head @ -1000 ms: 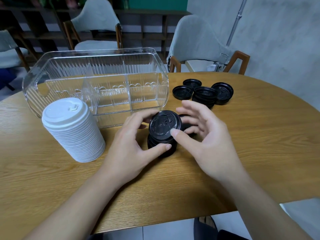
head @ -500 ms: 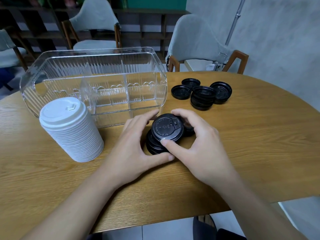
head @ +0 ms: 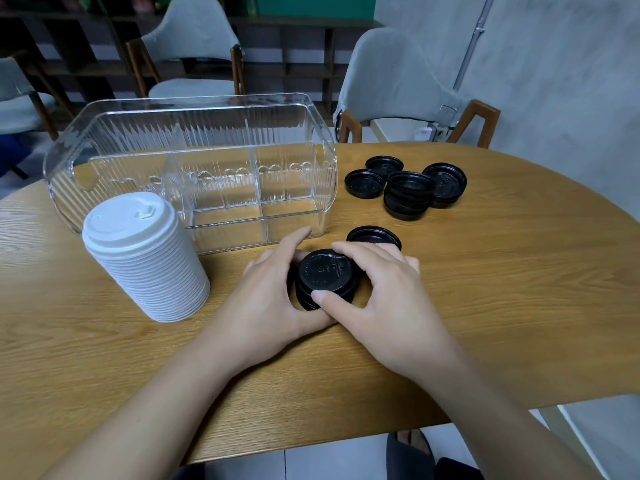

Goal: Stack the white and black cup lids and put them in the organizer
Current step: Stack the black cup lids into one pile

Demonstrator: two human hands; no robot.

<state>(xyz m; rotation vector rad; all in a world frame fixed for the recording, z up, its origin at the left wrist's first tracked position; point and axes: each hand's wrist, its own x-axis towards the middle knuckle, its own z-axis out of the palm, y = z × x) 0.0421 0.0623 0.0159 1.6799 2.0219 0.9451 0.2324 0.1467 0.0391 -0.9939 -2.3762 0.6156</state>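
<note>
A short stack of black lids (head: 323,276) stands on the wooden table (head: 502,289) in front of me. My left hand (head: 268,299) cups its left side and my right hand (head: 384,299) grips its right side, thumb on the front rim. Just behind them lies one black lid (head: 372,234) upside down. Further back right lie several more black lids (head: 408,188), some stacked. A tall stack of white lids (head: 145,258) stands at the left. The clear plastic organizer (head: 194,133) sits behind it with nothing inside.
Grey chairs (head: 388,84) with wooden frames stand beyond the table's far edge. The table's near edge curves across the bottom of the view, with floor below it.
My right hand has come down onto the black stack and closed round it. The top lid, tilted a second ago, now sits flat on the stack.
</note>
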